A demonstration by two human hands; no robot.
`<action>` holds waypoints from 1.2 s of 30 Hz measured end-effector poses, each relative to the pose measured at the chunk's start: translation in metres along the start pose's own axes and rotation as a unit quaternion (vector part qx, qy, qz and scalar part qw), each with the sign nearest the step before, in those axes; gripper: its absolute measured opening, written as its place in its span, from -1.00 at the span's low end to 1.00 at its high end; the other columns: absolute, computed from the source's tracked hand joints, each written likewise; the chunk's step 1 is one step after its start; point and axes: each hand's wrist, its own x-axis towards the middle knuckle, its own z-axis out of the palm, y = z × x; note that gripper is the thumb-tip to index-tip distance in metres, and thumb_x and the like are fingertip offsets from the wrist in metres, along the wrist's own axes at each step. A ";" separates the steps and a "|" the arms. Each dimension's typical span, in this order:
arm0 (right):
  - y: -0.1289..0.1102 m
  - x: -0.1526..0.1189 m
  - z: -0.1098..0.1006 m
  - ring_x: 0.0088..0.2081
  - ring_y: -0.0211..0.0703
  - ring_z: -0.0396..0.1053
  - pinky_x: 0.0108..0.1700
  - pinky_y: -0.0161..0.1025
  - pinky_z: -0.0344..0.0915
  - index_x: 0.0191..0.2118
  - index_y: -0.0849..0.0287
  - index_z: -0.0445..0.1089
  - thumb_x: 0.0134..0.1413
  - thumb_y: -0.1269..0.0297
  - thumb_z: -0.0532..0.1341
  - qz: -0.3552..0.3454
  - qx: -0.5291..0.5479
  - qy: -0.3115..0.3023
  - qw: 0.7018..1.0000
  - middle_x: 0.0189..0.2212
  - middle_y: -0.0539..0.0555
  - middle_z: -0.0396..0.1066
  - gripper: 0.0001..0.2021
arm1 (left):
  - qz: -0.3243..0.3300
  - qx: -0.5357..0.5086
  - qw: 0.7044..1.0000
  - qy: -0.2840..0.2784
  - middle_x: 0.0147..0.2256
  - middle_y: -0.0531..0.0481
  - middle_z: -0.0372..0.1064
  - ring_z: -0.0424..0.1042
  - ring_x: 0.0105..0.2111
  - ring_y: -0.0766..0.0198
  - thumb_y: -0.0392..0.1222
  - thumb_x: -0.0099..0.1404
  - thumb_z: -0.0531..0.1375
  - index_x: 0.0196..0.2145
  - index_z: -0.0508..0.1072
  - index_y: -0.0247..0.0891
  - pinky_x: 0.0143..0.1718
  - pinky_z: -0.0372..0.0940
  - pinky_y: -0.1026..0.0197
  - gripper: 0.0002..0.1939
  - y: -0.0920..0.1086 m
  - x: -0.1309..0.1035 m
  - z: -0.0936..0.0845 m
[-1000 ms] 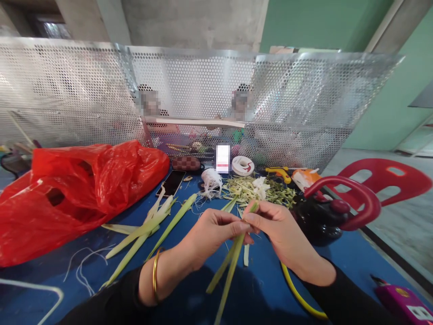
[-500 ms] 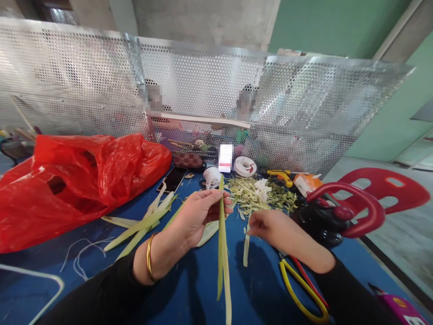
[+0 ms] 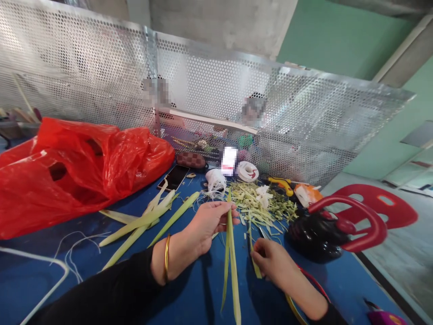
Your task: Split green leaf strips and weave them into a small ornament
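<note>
The blue table (image 3: 184, 295) fills the lower frame. At centre, the left hand (image 3: 210, 223) pinches long leaf strips (image 3: 234, 271), running down from its fingertips; lower right, the half-curled right hand (image 3: 273, 260) meets a shorter strip (image 3: 256, 269), grip unclear.

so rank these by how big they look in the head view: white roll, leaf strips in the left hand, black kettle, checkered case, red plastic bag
1. Red plastic bag
2. Black kettle
3. Leaf strips in the left hand
4. Checkered case and white roll: too alike to rank
</note>
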 end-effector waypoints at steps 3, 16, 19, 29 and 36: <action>0.000 -0.013 -0.008 -0.61 -0.19 0.37 -0.57 -0.31 0.21 -0.49 0.10 0.18 0.07 0.26 0.10 0.022 0.144 0.031 0.989 -0.53 0.03 0.45 -0.85 | -0.003 0.010 1.000 0.005 -0.41 -0.16 0.50 0.50 -0.47 0.30 -0.23 0.21 0.23 -0.42 0.49 -0.38 -0.50 0.29 0.37 -0.87 -0.004 0.000 0.001; -0.042 -0.055 0.028 -0.56 -0.23 0.24 -0.48 -0.32 0.19 -0.49 0.10 0.18 0.13 0.08 0.15 -0.063 0.283 0.053 0.956 -0.60 -0.05 0.26 -0.73 | -0.014 -0.050 0.998 -0.026 -0.21 -0.22 0.53 0.54 -0.31 0.21 -0.32 0.29 0.08 -0.46 0.41 -0.34 -0.26 0.39 0.23 -0.81 -0.008 -0.005 0.008; -0.043 -0.055 0.031 -0.56 -0.26 0.20 -0.49 -0.34 0.17 -0.50 0.11 0.18 0.08 0.08 0.20 -0.058 0.314 0.022 0.947 -0.61 -0.07 0.22 -0.72 | -0.030 -0.101 0.994 -0.028 -0.20 -0.24 0.52 0.53 -0.33 0.22 -0.33 0.31 0.06 -0.43 0.41 -0.37 -0.24 0.39 0.20 -0.81 -0.007 -0.003 0.008; -0.040 -0.053 0.033 -0.56 -0.31 0.27 -0.46 -0.35 0.23 -0.43 0.19 0.30 0.03 0.02 0.28 0.019 0.475 -0.072 0.877 -0.57 -0.04 0.35 -0.68 | -0.035 -0.157 0.987 -0.014 -0.63 0.11 0.18 0.23 -0.65 0.44 -0.39 0.36 -0.04 -0.47 0.29 -0.32 -0.44 0.31 0.27 -0.75 -0.004 0.000 0.011; -0.044 -0.061 0.032 -0.27 -0.11 0.43 -0.25 -0.22 0.36 -0.19 0.18 0.47 0.01 0.01 0.31 0.040 0.518 -0.083 0.850 -0.33 0.12 0.49 -0.65 | -0.012 -0.166 0.986 -0.004 -0.64 0.16 0.05 0.06 -0.68 0.49 -0.41 0.32 -0.01 -0.47 0.25 -0.30 -0.62 0.05 0.37 -0.79 -0.004 0.002 0.010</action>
